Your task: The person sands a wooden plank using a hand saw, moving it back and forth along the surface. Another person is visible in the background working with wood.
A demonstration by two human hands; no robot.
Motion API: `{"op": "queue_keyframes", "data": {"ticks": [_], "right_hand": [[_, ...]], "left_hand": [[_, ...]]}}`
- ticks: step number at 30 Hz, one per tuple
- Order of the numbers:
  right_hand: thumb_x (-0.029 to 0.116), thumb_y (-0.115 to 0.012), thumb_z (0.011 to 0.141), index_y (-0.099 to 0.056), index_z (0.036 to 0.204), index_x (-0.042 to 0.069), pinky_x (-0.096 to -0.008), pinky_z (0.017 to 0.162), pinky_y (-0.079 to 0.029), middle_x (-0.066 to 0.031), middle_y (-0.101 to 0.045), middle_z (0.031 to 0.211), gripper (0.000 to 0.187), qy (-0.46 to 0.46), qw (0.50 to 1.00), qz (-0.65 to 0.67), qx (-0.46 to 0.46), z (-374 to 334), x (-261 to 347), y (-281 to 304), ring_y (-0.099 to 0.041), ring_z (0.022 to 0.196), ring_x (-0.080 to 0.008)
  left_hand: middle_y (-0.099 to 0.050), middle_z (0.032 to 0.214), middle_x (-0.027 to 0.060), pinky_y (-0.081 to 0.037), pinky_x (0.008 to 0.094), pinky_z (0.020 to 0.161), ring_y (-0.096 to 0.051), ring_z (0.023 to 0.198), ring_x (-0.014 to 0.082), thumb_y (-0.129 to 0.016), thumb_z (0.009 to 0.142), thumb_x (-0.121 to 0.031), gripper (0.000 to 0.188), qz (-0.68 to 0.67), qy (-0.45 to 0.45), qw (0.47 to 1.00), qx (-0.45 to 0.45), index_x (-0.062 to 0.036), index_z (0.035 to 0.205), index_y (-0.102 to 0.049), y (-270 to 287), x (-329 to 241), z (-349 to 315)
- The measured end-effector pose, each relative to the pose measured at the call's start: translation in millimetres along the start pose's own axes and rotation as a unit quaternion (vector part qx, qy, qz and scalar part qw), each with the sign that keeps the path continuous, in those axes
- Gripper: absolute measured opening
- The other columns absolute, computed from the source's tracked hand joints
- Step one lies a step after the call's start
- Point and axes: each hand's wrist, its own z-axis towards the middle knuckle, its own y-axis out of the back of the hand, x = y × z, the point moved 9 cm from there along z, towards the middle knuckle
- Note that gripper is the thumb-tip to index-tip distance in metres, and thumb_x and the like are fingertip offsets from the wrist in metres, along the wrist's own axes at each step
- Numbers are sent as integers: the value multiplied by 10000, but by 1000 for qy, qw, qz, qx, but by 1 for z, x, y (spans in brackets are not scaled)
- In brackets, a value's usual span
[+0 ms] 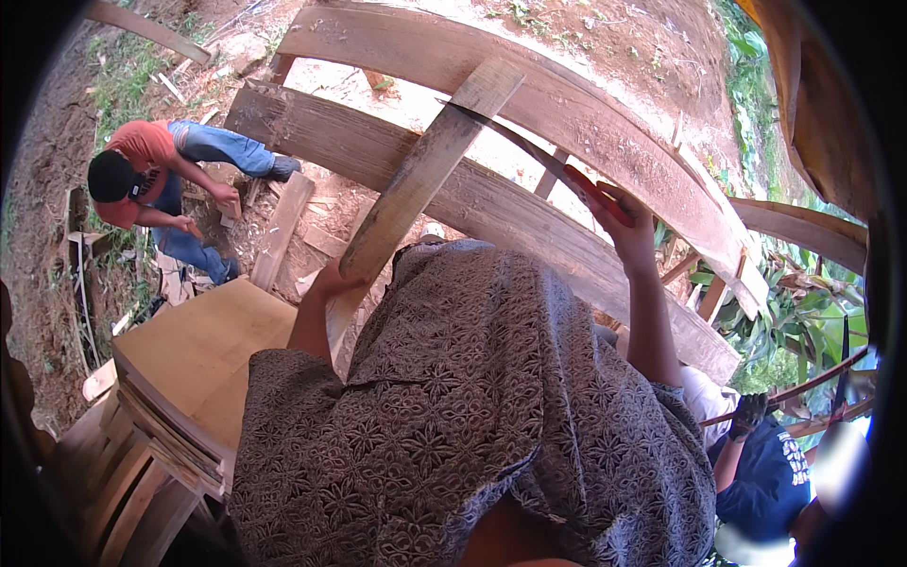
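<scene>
My right hand is closed around the red handle of a handsaw. The dark blade slants up to the left, and its tip end meets the right side of a narrow wooden board near that board's far end. This narrow board lies across two long rough planks. At its near end my left hand is closed on the edge, with the fingers partly hidden. Whether the teeth have entered the wood cannot be made out.
The far plank and the nearer plank run left to right. A tan panel tops stacked boards at left. A person in a red shirt crouches among offcuts; another in dark blue is at lower right.
</scene>
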Motion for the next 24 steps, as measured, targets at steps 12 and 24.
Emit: {"op": "queue_keyframes", "data": {"ticks": [12,24], "right_hand": [[203,-581,1055,-501,1531,55,-254,674,-492,-43,-669,999,505,194,951,-89,223,-30,245,-9,-570,762,-93],[204,-502,1066,-480,1536,3,-213,661,-415,-22,-645,901,511,90,975,176,103,-50,181,103,-513,720,-65]], "left_hand": [[-705,950,144,-560,470,752,-702,893,374,-926,632,-558,699,234,1,932,-278,-61,1011,-613,-14,-73,-86],[-627,953,101,-539,498,747,-663,882,347,-872,757,-426,504,304,-46,857,-414,-119,1068,-621,-87,-97,-128]]}}
